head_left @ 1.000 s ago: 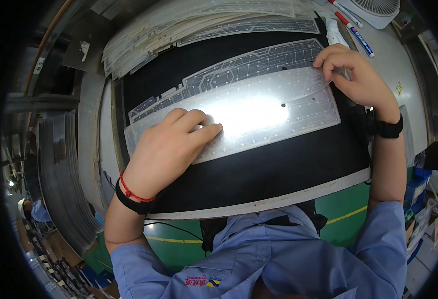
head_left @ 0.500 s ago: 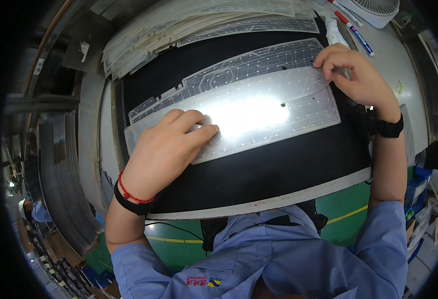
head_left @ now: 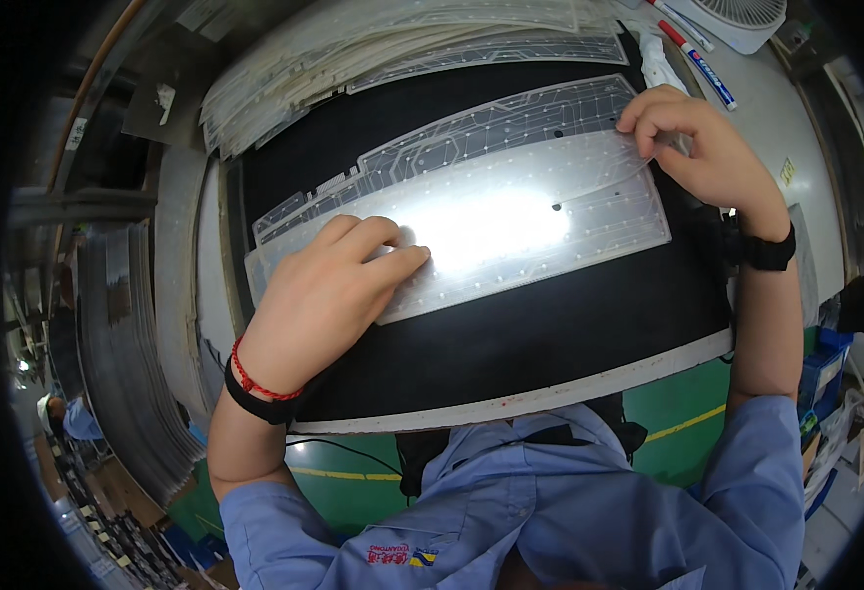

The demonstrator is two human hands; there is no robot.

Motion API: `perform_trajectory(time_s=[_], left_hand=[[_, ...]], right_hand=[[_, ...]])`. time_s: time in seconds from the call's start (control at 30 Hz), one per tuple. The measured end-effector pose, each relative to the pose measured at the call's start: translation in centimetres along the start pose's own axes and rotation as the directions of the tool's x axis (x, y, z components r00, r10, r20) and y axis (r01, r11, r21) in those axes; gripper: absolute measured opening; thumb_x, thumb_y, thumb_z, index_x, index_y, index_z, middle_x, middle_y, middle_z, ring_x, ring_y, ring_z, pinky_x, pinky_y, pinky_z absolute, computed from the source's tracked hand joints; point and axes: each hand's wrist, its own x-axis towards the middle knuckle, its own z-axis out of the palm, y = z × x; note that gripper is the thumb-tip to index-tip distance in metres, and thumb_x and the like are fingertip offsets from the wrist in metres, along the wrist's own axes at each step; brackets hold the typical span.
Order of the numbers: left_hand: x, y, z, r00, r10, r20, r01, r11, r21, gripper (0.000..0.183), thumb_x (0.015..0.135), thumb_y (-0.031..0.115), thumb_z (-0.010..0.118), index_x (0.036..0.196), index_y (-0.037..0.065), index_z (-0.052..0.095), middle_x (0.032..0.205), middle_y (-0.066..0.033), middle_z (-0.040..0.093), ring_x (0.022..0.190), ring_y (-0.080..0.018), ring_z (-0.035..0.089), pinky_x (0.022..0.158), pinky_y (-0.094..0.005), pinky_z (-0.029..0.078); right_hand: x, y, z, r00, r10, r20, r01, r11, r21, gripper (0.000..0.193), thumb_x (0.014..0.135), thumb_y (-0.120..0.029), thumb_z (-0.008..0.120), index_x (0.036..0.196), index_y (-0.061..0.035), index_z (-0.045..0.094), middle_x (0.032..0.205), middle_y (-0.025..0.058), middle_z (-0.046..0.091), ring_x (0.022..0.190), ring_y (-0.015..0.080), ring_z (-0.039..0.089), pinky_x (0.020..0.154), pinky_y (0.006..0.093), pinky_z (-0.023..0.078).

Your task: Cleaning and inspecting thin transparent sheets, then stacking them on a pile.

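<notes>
A clear plastic circuit sheet printed with fine traces and dots lies on a black mat, with bright glare across its middle. It looks layered: the upper film bends up at its right end, showing more traces beyond it. My right hand pinches that film's far right corner between thumb and fingertips, holding it raised. My left hand rests palm down on the sheet's left part, thumb and index finger slightly apart. Its other fingers are bent and their tips partly hidden.
A stack of similar clear sheets sits at the far left of the black mat. Markers, crumpled white material and a white fan are at the far right. The table's pale front edge runs before my body.
</notes>
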Motion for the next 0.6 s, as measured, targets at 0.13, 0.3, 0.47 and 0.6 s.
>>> perform_trajectory(time_s=[0.13,0.3,0.47,0.6], left_hand=[[0.22,0.19,-0.15,1.000,-0.006,0.011,0.006,1.000,-0.010,0.032,0.078,0.003,0.065,0.108,0.014,0.068,0.101,-0.0054,0.061,0.096,-0.0255,0.060,0.079,-0.0356,0.051],[-0.14,0.00,-0.07,1.000,0.001,0.005,-0.001,1.000,-0.016,0.033,0.078,0.002,0.065,0.109,0.014,0.068,0.102,-0.0057,0.061,0.097,-0.0256,0.060,0.080,-0.0355,0.051],[0.06,0.10,-0.14,1.000,-0.007,0.009,0.007,1.000,-0.002,0.035,0.078,0.002,0.065,0.109,0.015,0.069,0.101,-0.0060,0.061,0.096,-0.0254,0.060,0.080,-0.0352,0.051],[0.05,0.11,0.08,1.000,0.004,0.001,-0.004,1.000,0.010,0.036,0.078,0.002,0.065,0.110,0.017,0.069,0.101,-0.0055,0.061,0.096,-0.0250,0.060,0.080,-0.0355,0.051]], right_hand=[[0.01,0.11,0.03,1.000,0.006,-0.007,-0.006,1.000,0.001,0.011,0.071,0.010,0.050,0.074,-0.0001,0.052,0.098,0.0114,0.061,0.093,0.0239,0.057,0.082,0.0312,0.046],[-0.01,-0.09,-0.06,1.000,0.002,-0.007,-0.002,1.000,0.002,0.010,0.071,0.010,0.050,0.074,0.0000,0.052,0.097,0.0111,0.061,0.092,0.0240,0.057,0.082,0.0315,0.046],[-0.01,-0.15,-0.04,1.000,0.009,-0.006,-0.009,1.000,0.003,0.010,0.071,0.009,0.050,0.074,-0.0001,0.053,0.097,0.0108,0.061,0.092,0.0239,0.057,0.082,0.0313,0.046],[-0.02,-0.25,-0.08,1.000,0.018,0.001,-0.018,1.000,0.010,0.010,0.072,0.009,0.050,0.074,-0.0002,0.053,0.097,0.0108,0.061,0.091,0.0235,0.056,0.082,0.0312,0.046]])
